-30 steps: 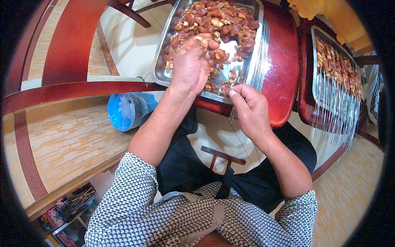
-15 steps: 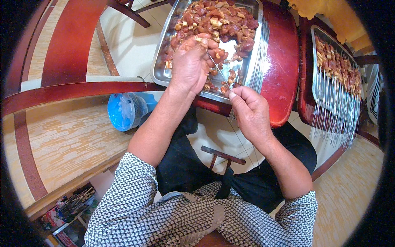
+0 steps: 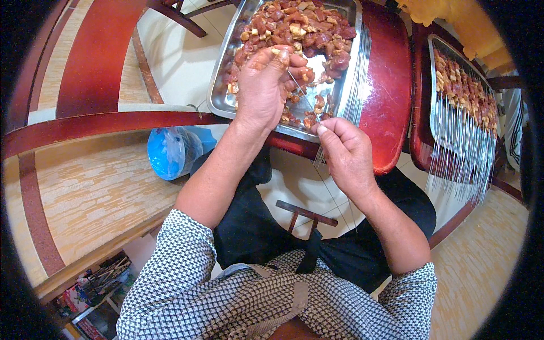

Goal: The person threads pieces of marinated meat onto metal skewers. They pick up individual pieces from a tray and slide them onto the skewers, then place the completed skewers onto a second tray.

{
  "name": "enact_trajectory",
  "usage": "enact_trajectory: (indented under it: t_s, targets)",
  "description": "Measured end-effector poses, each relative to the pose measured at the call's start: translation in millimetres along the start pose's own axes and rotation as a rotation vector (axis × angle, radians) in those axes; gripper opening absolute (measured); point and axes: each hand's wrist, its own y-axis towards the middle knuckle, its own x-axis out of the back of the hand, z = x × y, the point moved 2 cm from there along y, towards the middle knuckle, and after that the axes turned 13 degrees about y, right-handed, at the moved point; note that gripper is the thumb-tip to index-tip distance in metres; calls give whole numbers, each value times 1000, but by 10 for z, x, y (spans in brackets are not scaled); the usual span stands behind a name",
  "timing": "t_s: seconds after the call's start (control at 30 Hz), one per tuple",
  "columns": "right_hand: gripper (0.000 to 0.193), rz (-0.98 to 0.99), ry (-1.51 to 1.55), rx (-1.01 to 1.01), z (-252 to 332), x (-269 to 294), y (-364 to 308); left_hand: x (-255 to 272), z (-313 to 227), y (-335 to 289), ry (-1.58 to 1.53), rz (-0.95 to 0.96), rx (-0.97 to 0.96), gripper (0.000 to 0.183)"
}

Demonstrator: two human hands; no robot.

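Above the near part of a metal tray (image 3: 217, 79), my left hand (image 3: 260, 88) is closed, with a small pale piece of meat (image 3: 276, 51) between thumb and forefinger. My right hand (image 3: 347, 152) pinches a thin metal skewer (image 3: 304, 97) near the tray's near right corner. The skewer slants up and left, its far end reaching my left fingers, where the tip is hidden. Marinated meat chunks (image 3: 317, 37) are heaped at the far side of the tray, with a few bits nearer. Bare skewers (image 3: 361, 73) lie in a bundle along the tray's right edge.
The tray stands on a glossy red wooden seat (image 3: 388, 85). To the right, another metal tray (image 3: 433, 107) holds several loaded meat skewers (image 3: 462, 88), handles hanging over its near edge. A blue container (image 3: 164, 156) with a plastic bag is at the left, below a red wooden rail (image 3: 113, 128).
My right hand has shifted very slightly down and to the right with the skewer. The left hand stays nearly in place, its fingers moving a little around the meat piece.
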Motion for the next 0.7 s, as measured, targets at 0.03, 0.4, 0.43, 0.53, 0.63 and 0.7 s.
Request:
enact_trajectory:
  t_s: [0.03, 0.4, 0.43, 0.53, 0.63, 0.7]
  targets:
    - [14, 0, -7, 3, 3, -2, 1, -2, 7, -7, 15, -3, 9, 16]
    - [16, -3, -21, -12, 7, 5, 58, -52, 49, -30, 63, -35, 43, 19]
    - [16, -10, -23, -3, 5, 4, 64, -89, 41, -53, 69, -42, 72, 19]
    - [16, -21, -33, 44, -19, 0, 100, -158, 126, -103, 54, -3, 107, 21]
    - [16, -12, -34, 107, -31, 12, 142, -189, 150, -127, 29, 19, 127, 22]
    - [17, -2, -20, 116, 20, 21, 145, -180, 113, -113, 10, 38, 123, 26]
